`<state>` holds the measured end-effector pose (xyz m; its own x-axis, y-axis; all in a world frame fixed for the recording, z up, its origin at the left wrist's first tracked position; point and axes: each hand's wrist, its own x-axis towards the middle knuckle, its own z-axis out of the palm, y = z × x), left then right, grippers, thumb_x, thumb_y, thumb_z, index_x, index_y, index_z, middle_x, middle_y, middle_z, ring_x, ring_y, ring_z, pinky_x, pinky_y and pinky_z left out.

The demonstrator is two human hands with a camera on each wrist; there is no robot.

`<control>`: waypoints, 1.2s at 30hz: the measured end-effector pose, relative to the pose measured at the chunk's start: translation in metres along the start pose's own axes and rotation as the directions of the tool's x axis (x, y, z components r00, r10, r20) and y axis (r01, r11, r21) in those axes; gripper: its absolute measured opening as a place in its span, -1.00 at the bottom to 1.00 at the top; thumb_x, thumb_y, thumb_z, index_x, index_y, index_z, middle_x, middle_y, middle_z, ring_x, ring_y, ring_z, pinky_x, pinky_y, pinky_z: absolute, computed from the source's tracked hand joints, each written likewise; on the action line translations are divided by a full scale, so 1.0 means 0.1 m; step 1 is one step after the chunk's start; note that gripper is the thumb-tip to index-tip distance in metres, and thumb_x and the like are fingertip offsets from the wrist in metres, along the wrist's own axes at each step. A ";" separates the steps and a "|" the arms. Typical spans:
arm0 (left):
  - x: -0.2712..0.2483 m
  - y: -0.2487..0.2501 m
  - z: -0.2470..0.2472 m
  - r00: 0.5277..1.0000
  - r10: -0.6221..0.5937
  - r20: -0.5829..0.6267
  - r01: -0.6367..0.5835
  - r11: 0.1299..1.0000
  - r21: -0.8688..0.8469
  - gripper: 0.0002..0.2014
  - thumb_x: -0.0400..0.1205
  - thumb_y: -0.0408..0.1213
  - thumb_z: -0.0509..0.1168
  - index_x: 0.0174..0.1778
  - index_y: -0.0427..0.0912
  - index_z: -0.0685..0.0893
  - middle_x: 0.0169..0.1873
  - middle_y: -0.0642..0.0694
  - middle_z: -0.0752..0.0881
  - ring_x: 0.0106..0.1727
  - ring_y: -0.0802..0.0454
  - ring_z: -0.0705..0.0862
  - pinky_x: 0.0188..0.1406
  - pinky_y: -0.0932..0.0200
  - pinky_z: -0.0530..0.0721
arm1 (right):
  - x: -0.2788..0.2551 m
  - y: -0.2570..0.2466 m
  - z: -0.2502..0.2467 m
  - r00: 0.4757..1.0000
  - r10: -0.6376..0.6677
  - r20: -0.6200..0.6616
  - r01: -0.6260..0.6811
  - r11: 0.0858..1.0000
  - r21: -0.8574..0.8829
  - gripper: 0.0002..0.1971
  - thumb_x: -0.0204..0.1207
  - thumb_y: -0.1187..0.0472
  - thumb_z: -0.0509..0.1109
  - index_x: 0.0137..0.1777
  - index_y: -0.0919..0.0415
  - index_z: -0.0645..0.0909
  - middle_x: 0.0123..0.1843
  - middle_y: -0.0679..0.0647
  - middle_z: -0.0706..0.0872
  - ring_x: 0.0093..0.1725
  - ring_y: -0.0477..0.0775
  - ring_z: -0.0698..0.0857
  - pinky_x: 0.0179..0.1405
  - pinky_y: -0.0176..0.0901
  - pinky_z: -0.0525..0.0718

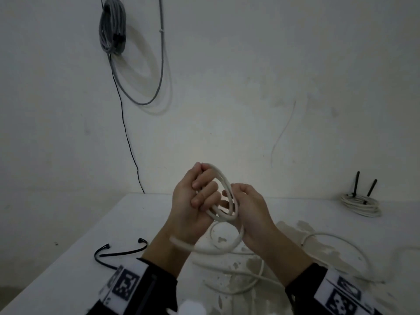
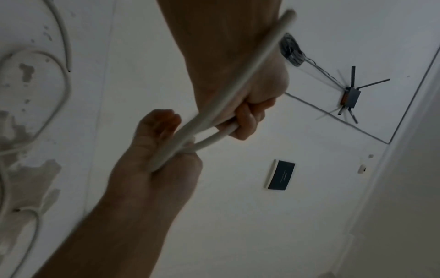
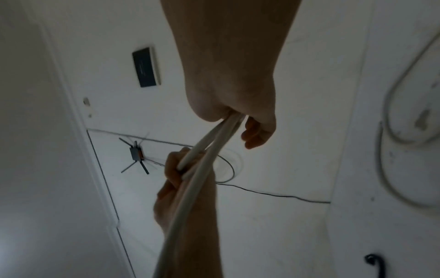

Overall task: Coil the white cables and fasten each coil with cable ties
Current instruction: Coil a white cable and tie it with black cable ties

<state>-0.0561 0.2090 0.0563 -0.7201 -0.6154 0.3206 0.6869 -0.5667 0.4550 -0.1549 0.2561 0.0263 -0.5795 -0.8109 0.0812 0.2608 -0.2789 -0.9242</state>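
Above the white table (image 1: 68,258) both hands hold a small coil of white cable (image 1: 223,185) upright between them. My left hand (image 1: 200,192) grips the coil's upper left side with curled fingers. My right hand (image 1: 241,201) grips its lower right side, and the fingers are hidden behind the loops. The left wrist view shows the cable (image 2: 214,114) running from my left hand (image 2: 247,116) into the right hand (image 2: 159,143). Loose cable (image 1: 227,246) trails down from the coil onto the table. Two black cable ties (image 1: 120,252) lie at the left front.
A tied white coil (image 1: 361,204) with two black tie tails sticking up sits at the table's back right. More loose white cable (image 1: 341,242) loops on the right. A grey cable bundle (image 1: 112,26) hangs on the wall, and a thin black wire (image 1: 129,142) runs down.
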 end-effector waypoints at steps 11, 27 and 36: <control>0.12 0.41 0.11 0.943 0.311 -0.121 -0.324 0.941 -0.102 -0.62 0.75 -0.28 -0.04 -0.43 -0.15 0.33 -0.70 0.07 0.33 -0.81 0.18 0.24 -0.85 0.37 0.18 | -0.24 0.15 -0.31 0.583 -0.534 0.612 0.809 0.458 -0.369 -0.66 0.32 0.57 0.22 -0.04 0.33 0.75 0.20 0.08 0.73 0.13 -0.10 0.72 0.07 -0.35 0.67; -0.02 0.04 0.20 0.922 0.378 0.087 -0.332 0.654 0.679 -0.36 0.77 -0.16 -0.10 -0.51 0.02 0.77 -0.40 -0.05 0.79 -0.50 0.11 0.67 -0.40 0.26 0.69 | -0.24 -0.14 -0.13 0.489 -0.680 0.546 0.868 0.320 -0.379 -0.80 0.38 0.18 0.52 -0.06 0.28 0.80 -0.24 0.00 0.84 -0.30 -0.24 0.76 -0.29 -0.55 0.62; -0.02 0.22 0.04 0.995 -0.012 0.097 -0.020 0.947 0.322 -0.66 0.70 -0.11 0.01 -0.32 -0.18 0.51 -0.73 0.09 0.23 -0.81 0.23 0.17 -0.81 0.33 0.14 | -0.25 -0.18 -0.23 0.556 -0.766 0.322 0.794 0.375 -0.478 -0.61 0.23 -0.10 0.60 -0.47 0.23 0.63 -0.58 -0.01 0.63 -0.58 -0.08 0.55 -0.53 -0.40 0.50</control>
<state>-0.0403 0.1999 0.0689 -0.7343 -0.5525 0.3943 0.6330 -0.3477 0.6917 -0.1628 0.2932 0.0319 -0.2729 -0.4027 0.8737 -0.7319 -0.5025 -0.4603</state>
